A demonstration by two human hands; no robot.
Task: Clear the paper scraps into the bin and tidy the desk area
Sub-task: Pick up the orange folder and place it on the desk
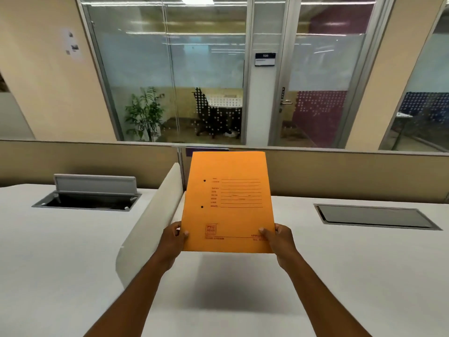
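The person's left hand (pixel 173 240) and right hand (pixel 279 239) each pinch a bottom corner of an orange file folder (pixel 227 203), thumbs on its printed front, holding it upright and clear of the white desk (pixel 340 276), probably to read its cover before finding it a place. No paper scraps or bin are in view. Further back, toward the desk's far edge, one cable hatch (pixel 90 193) stands open on the left and another (pixel 374 216) lies shut on the right.

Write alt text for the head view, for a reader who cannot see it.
Both hands, left and right, hold an orange folder upright above a white desk. One cable hatch on the left is open; another on the right is shut. No scraps or bin show.
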